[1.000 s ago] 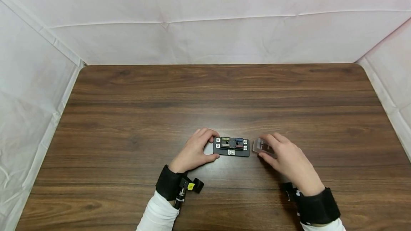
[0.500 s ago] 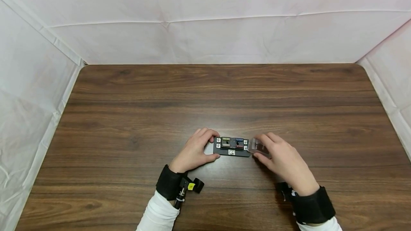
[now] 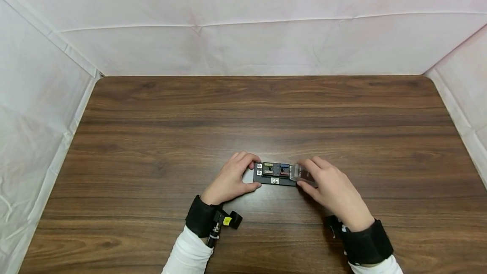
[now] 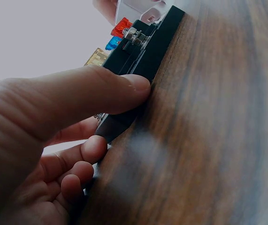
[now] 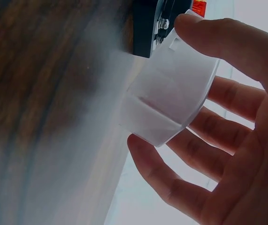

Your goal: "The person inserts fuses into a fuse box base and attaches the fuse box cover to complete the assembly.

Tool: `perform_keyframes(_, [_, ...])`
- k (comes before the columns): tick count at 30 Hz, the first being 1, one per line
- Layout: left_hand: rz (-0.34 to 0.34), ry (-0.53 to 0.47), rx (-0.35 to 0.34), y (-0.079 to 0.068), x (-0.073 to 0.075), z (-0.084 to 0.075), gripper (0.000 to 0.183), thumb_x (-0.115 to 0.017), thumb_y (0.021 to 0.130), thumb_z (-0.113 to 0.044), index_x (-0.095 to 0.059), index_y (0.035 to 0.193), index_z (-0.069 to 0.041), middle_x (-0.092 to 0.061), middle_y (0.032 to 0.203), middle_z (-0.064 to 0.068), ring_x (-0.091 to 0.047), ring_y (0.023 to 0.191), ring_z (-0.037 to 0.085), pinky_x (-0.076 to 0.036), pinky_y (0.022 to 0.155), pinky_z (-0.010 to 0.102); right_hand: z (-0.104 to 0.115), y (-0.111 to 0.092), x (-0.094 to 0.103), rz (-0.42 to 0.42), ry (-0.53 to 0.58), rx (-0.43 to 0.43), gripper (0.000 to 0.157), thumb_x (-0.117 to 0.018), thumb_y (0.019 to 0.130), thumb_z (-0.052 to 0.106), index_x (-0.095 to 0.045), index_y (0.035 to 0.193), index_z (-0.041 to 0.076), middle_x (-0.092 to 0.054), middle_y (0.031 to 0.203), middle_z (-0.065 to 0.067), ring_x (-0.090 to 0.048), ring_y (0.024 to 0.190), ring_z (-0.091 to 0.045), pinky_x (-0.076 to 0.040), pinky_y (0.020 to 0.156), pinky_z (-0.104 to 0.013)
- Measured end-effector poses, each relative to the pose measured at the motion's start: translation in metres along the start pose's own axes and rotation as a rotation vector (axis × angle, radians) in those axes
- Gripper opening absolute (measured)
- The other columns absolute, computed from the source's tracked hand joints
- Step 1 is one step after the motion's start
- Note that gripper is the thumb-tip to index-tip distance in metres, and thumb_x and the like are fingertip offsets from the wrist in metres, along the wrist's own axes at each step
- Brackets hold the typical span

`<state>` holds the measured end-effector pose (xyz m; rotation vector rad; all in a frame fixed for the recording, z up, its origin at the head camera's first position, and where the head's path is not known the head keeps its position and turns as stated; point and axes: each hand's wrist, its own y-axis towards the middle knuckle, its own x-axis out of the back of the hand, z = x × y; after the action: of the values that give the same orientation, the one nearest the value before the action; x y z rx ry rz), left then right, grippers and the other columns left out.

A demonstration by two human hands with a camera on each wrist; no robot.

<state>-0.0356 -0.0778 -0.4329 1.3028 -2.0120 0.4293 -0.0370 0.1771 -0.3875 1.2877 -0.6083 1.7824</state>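
Note:
A black fuse block (image 3: pixel 284 181) lies on the table, with coloured blade fuses and metal screw terminals on top. My left hand (image 3: pixel 229 181) grips its left end, thumb on the near edge and fingers on the far one. In the left wrist view a red fuse (image 4: pixel 121 27), a blue fuse (image 4: pixel 113 43) and a yellow fuse (image 4: pixel 96 57) stand up from the block. My right hand (image 3: pixel 335 187) holds a clear plastic cover (image 5: pixel 171 89) between thumb and fingers. The cover is tilted, its left edge overlapping the block's right-end terminals in the head view.
The brown wood-grain table (image 3: pixel 171 117) stretches out around both hands. White sheets (image 3: pixel 243 50) hang behind it and at both sides. Each wrist wears a black strap, and a small camera (image 3: pixel 236 220) juts from the left one.
My right hand has moved left with the clear cover, from beside the fuse block to over its right end. The left hand and the block have hardly moved.

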Motion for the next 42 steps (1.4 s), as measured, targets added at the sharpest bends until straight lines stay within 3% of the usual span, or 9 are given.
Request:
perform_keyframes(24, [-0.005,0.0,-0.01,0.0,-0.001,0.001,0.047,-0.076,0.07,-0.023,-0.054,0.109,-0.012,-0.047,0.088,0.001,-0.039,0.085,0.016,-0.036,0.074,0.034,0.005,0.008,0.009,0.003,-0.005,-0.01,0.041,-0.074,0.075,0.02,-0.058,0.111,0.008,-0.06,0.089,-0.004,-0.054,0.071,-0.014,-0.047,0.057,-0.033])
perform_keyframes(42, [0.005,-0.005,0.001,0.0,0.0,0.001,0.046,-0.076,0.071,-0.022,-0.054,0.109,-0.012,-0.047,0.089,0.002,-0.039,0.086,0.017,-0.036,0.075,0.035,0.013,0.017,0.005,-0.027,0.009,0.043,0.041,-0.074,0.075,0.019,-0.059,0.111,0.006,-0.062,0.091,-0.007,-0.057,0.071,-0.015,-0.048,0.059,-0.036])
